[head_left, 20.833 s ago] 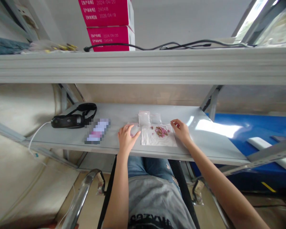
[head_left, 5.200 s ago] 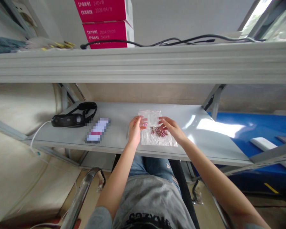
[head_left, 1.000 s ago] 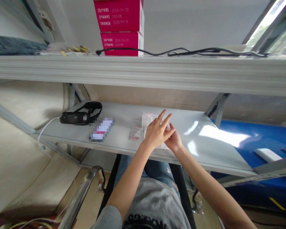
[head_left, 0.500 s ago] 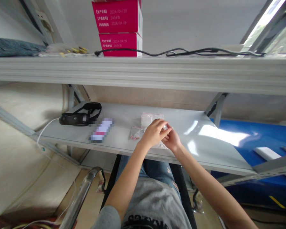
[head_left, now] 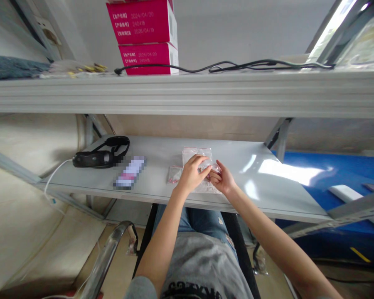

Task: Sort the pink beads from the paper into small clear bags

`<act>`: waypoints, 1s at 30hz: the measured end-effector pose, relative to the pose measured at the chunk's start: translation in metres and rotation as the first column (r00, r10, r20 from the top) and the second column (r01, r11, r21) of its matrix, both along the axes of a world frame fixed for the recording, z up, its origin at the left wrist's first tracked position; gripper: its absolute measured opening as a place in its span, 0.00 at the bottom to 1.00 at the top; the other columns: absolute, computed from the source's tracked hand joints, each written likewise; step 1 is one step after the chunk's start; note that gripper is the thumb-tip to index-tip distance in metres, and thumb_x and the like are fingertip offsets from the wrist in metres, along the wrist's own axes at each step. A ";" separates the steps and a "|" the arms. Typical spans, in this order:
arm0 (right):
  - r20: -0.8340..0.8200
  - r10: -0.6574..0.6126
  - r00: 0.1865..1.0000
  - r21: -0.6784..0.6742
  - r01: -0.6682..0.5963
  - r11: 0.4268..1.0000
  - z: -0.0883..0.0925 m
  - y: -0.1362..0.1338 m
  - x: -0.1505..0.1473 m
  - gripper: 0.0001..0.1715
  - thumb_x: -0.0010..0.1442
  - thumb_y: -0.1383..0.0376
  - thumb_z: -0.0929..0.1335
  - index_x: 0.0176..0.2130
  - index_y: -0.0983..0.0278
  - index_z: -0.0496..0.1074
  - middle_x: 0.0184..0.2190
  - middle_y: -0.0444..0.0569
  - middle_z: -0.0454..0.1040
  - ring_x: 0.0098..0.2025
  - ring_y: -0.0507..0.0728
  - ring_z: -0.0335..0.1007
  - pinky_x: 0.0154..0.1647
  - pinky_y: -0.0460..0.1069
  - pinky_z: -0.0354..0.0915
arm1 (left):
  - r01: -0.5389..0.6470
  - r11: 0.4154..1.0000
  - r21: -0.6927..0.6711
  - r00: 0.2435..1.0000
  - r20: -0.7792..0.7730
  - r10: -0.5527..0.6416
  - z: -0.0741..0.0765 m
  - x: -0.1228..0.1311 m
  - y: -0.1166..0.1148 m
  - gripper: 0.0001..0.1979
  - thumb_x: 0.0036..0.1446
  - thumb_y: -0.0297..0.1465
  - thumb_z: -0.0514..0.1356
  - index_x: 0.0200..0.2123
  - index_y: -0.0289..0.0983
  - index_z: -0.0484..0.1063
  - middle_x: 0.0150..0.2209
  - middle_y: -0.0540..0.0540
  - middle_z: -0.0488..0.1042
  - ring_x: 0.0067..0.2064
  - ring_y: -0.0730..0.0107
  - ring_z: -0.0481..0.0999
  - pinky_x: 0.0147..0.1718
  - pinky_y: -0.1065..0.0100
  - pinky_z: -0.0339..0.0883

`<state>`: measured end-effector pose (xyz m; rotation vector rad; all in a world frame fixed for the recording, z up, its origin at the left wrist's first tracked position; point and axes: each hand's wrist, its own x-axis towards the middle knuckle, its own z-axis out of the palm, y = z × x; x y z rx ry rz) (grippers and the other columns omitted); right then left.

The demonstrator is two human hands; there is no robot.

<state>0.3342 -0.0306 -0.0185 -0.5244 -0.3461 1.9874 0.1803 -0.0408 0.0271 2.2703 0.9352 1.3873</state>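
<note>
We have the left grip [head_left: 191,175] and right grip [head_left: 223,180] curled at a clear zip bag [head_left: 197,155], mid-frame; hold unclear. Film looks light, limp, slippery: best taken by its edge.

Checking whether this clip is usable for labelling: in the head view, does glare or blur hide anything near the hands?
In the head view, bright glare lies on the shelf, right of the right hand, not over the hands; the left hand itself hides part of the plastic bag; a pixelated patch blurs only the item further left.
</note>
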 end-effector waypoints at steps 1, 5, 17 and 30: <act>-0.008 0.012 1.000 0.000 -0.012 1.000 0.000 0.001 0.001 0.23 0.64 0.55 0.55 0.20 0.61 0.48 0.12 0.34 0.42 0.11 0.45 0.34 0.08 0.39 0.41 | 0.000 1.000 -0.002 1.000 0.014 0.000 -0.001 -0.001 0.001 0.09 0.55 0.31 0.58 0.41 0.38 0.68 0.41 0.46 0.72 0.44 0.67 0.71 0.45 0.63 0.67; 0.030 0.017 0.999 0.020 -0.018 1.000 -0.002 0.003 0.004 0.24 0.64 0.55 0.56 0.20 0.60 0.44 0.13 0.34 0.41 0.12 0.44 0.33 0.08 0.39 0.41 | -0.025 1.000 -0.004 0.995 0.099 0.026 -0.002 -0.006 -0.001 0.09 0.54 0.32 0.59 0.40 0.39 0.68 0.40 0.46 0.71 0.44 0.67 0.72 0.45 0.64 0.68; 0.699 -0.653 -0.292 0.542 -0.379 0.750 0.003 0.015 -0.005 0.24 0.60 0.56 0.60 0.17 0.63 0.61 0.14 0.44 0.63 0.19 0.51 0.57 0.22 0.46 0.48 | -0.299 0.954 0.008 0.899 0.337 0.279 -0.033 -0.018 -0.019 0.10 0.55 0.32 0.58 0.42 0.37 0.68 0.45 0.42 0.70 0.47 0.65 0.70 0.47 0.60 0.66; 0.499 -0.647 -0.577 0.201 -0.649 0.734 -0.006 0.014 -0.016 0.22 0.65 0.58 0.55 0.35 0.65 0.72 0.36 0.53 0.75 0.35 0.56 0.71 0.32 0.47 0.56 | -0.361 0.932 -0.004 0.875 0.343 0.341 -0.043 -0.020 -0.016 0.08 0.56 0.31 0.57 0.39 0.37 0.68 0.44 0.42 0.70 0.46 0.66 0.70 0.47 0.61 0.66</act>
